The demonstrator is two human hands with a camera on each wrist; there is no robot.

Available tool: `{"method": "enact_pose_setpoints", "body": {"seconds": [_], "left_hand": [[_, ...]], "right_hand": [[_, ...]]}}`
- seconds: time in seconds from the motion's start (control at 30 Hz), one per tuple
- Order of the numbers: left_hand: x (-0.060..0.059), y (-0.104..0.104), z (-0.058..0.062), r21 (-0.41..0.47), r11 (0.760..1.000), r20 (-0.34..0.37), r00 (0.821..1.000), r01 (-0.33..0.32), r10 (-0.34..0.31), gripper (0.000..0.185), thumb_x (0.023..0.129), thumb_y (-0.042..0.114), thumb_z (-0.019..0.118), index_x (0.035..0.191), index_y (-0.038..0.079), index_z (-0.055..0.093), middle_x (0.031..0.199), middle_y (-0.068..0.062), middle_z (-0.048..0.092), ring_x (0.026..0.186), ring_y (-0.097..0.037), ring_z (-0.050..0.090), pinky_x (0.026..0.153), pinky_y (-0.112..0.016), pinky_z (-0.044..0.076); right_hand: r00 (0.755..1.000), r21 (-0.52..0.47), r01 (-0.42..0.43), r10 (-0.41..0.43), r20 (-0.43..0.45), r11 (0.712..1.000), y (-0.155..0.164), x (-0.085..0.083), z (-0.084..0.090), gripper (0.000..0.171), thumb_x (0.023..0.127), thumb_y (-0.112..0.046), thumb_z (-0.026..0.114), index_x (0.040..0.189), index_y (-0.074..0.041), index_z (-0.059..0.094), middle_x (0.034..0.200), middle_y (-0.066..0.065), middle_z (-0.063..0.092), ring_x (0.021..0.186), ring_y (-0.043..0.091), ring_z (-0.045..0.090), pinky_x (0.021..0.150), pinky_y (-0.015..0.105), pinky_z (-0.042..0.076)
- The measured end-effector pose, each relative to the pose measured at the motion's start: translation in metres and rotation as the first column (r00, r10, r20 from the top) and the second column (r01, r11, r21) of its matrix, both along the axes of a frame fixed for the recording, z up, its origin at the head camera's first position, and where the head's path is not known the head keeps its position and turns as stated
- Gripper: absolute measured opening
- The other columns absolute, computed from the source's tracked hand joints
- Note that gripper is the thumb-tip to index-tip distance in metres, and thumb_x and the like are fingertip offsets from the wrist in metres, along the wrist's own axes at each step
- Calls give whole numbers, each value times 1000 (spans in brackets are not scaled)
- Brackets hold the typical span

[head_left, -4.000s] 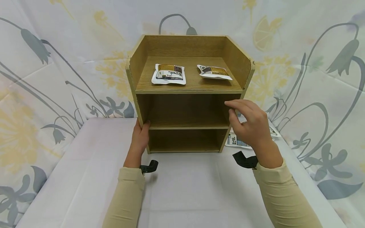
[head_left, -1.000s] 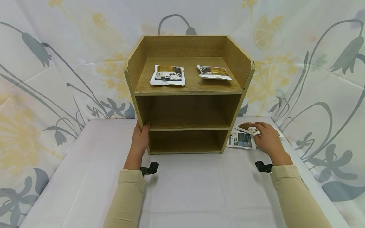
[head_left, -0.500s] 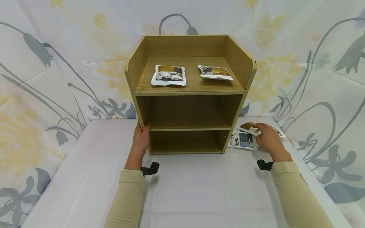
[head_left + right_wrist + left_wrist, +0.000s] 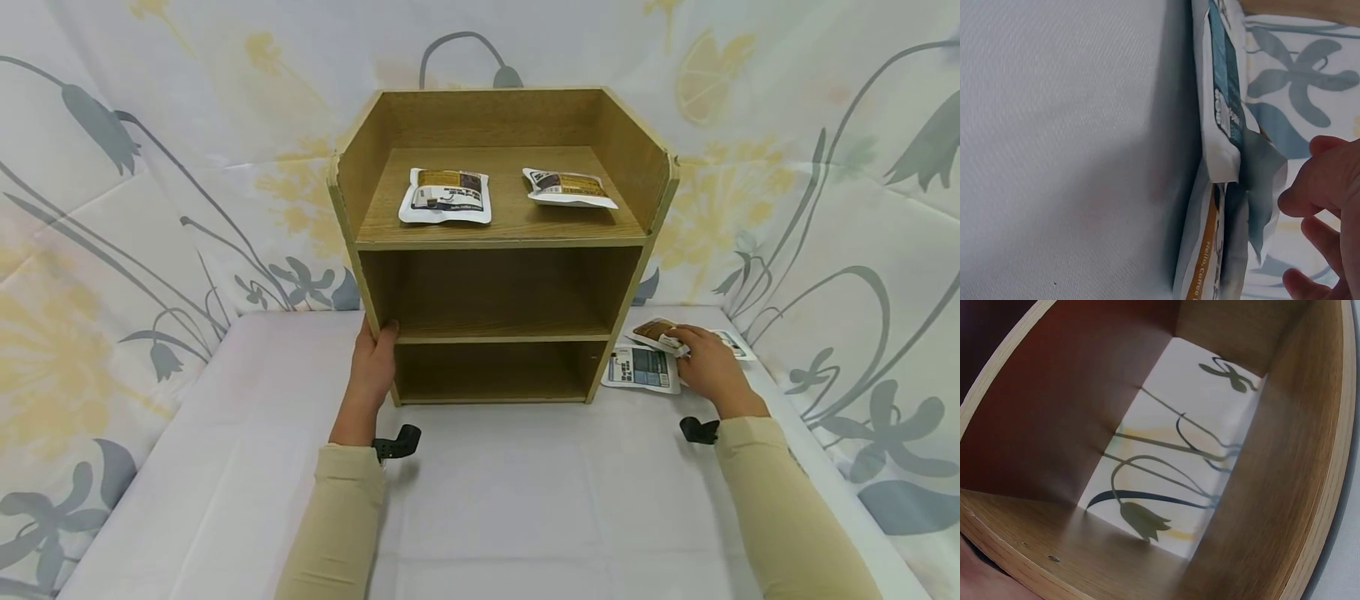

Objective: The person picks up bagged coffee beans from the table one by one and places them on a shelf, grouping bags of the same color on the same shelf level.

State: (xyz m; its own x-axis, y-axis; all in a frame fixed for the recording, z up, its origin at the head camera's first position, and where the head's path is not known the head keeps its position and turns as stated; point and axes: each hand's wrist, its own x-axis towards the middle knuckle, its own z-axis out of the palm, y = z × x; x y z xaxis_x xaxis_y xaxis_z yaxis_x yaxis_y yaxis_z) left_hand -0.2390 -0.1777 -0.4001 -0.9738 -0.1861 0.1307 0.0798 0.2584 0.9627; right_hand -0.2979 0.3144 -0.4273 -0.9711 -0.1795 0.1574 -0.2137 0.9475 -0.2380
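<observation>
A small wooden shelf unit (image 4: 501,339) stands on the white table. My left hand (image 4: 369,367) grips its left side panel, with the thumb at the front edge; most of its fingers are hidden behind the panel. To the unit's right my right hand (image 4: 708,362) is over a brown and white pouch (image 4: 654,333). In the right wrist view its fingers are bent and apart, close to the edge of a pouch, with nothing visibly between them. A pouch with a blue label (image 4: 640,368) lies just in front, partly under the brown one.
On the top shelf lie two white-edged pouches, a left pouch (image 4: 446,197) and a right pouch (image 4: 570,188). Another white packet (image 4: 733,344) shows behind my right hand. Floral cloth (image 4: 172,167) hangs at the back and sides.
Since four seconds ago my right hand has moved from before the unit's right side down to the pouches on the table. Over the last second it has stayed there. My left hand keeps its grip.
</observation>
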Motion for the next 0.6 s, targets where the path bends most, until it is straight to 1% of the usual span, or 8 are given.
{"method": "enact_pose_setpoints", "body": {"seconds": [0.27,0.4,0.6], "left_hand": [[-1,1,0,0,1000,1,1000,-4,4,55,102,37,34,153,19,25,153,-14,35,140,-34,36,115,-55,26],[-1,0,-1,4,1000,2,1000,-7,7,54,102,37,34,153,19,25,153,-13,35,140,-34,36,115,-54,26],[0,0,0,9,1000,-13,1000,-5,6,54,102,35,35,153,18,26,153,-14,36,140,-34,36,115,-53,26]], "right_hand": [[999,34,-17,15,40,999,5,-8,-8,53,87,3,48,140,0,44,145,29,39,130,52,37,105,65,31],[999,55,-27,25,24,998,6,-12,-13,55,86,4,48,141,-1,44,145,29,40,129,51,38,104,64,33],[999,78,-41,42,-9,996,7,-14,-18,54,85,5,48,138,1,46,143,29,42,128,50,41,101,63,36]]}}
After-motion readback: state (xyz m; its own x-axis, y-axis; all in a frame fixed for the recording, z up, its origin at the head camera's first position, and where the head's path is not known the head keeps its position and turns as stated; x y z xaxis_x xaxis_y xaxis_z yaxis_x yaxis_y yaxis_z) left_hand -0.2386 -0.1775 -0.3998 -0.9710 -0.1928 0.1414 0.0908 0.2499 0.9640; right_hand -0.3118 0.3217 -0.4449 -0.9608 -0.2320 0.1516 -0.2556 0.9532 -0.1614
